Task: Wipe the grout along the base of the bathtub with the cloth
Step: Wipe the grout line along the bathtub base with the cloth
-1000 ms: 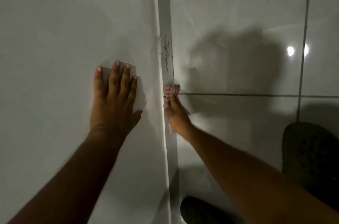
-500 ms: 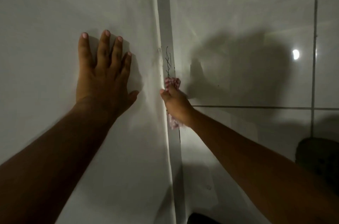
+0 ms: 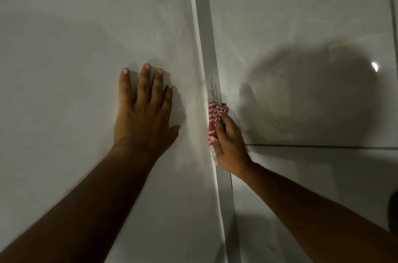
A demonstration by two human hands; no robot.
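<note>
Red-striped cloth is half hidden under the clenched right hand, pressed to the grout; the left hand is splayed flat on the bathtub beside glossy floor tiles.

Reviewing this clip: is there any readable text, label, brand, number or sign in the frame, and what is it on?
None can be read.
The dark squiggle on the grout strip, just ahead of the cloth held in the right hand, looks like stray strands or scratches, not lettering.
The bathtub under the left hand and the floor tiles carry no markings.
</note>
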